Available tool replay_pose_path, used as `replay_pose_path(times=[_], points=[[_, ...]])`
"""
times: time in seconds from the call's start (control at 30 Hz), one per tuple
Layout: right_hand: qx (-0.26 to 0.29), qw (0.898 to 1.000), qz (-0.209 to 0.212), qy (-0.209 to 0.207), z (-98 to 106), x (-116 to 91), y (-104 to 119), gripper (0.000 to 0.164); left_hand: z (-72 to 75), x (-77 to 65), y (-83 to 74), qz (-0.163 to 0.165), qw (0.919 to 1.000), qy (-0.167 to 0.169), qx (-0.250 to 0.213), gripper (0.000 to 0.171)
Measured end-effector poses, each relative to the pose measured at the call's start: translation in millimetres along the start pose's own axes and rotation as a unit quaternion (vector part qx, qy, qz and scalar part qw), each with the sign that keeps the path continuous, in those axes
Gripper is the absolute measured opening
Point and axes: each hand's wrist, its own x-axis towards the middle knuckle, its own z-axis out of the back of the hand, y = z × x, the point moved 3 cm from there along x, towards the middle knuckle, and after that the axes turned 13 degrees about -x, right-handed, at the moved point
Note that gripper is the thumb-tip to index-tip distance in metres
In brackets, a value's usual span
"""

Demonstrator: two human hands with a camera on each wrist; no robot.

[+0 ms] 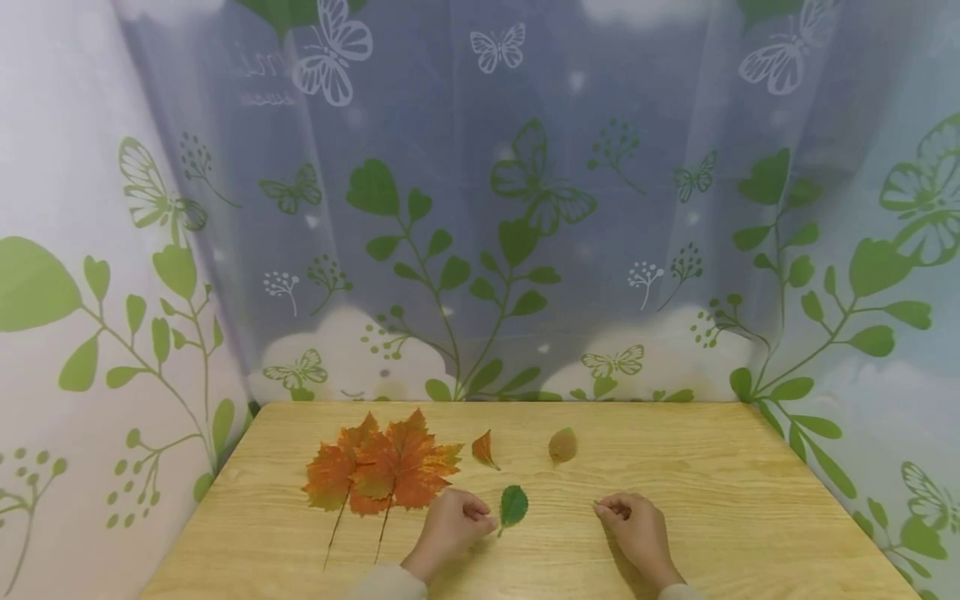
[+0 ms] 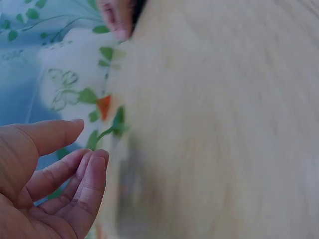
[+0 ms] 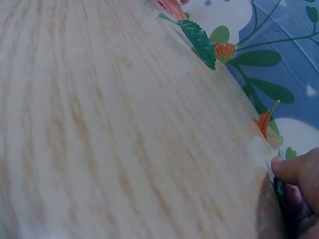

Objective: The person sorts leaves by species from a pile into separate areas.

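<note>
A green leaf (image 1: 514,505) with toothed edges and a short stem lies on the table, just right of my left hand (image 1: 452,529). In the left wrist view, thumb and fingertips (image 2: 99,155) stand apart around the stem end of the leaf (image 2: 118,121), which they do not grip. My right hand (image 1: 637,527) is low over the table at the right. It pinches a dark green, leaf-like thing (image 3: 279,188) between thumb and fingers; most of it is hidden by the hand. Behind the hands lie a small orange leaf (image 1: 483,449) and a rounded green-brown leaf (image 1: 562,446).
Large orange maple leaves (image 1: 405,462) with long dark stems lie at the table's left, partly overlapping. The wooden table (image 1: 720,467) ends at a curtain (image 1: 465,292) printed with butterflies and plants; the same print hangs on both sides.
</note>
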Motion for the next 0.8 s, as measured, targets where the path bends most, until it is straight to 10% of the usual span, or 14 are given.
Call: replay_pose_path(times=[0.8], points=[[-0.007,1.0,0.002,-0.006,0,1,3,0.009,-23.7,6.4,18.5,-0.036,0.9936,-0.086,0.063,0.015]])
